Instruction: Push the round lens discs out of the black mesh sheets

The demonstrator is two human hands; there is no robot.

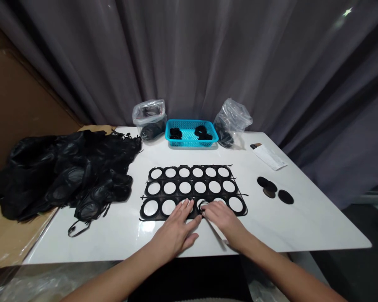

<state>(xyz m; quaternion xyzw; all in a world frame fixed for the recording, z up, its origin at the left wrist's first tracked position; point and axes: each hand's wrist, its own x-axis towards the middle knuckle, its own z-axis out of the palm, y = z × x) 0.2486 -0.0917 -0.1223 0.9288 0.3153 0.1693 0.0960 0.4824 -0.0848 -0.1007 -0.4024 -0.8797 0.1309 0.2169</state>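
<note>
Gray curtain (189,63) hangs behind your white table (315,226). Your right hand (223,220) has its fingers bent down at a ring (198,206) in the near row of the black sheet (192,188); whether they pinch it or something thin, you can't tell from here. A pale strip (219,233) shows under that palm, its nature unclear. Your left hand (178,233) is spread flat, grasping nothing, its fingertips resting on the same row just left of that ring.

So the sheet lies flat under your fingertips, its other two rows beyond them. You seem to be in the middle of working at that one ring, and the next move would call for a steady left hand and fine control from the right.

Farther out, a blue basket (192,143) holds dark pieces between two plastic bags (233,119). Dark discs (286,196) lie to your right, a black pile (66,167) to your left.
</note>
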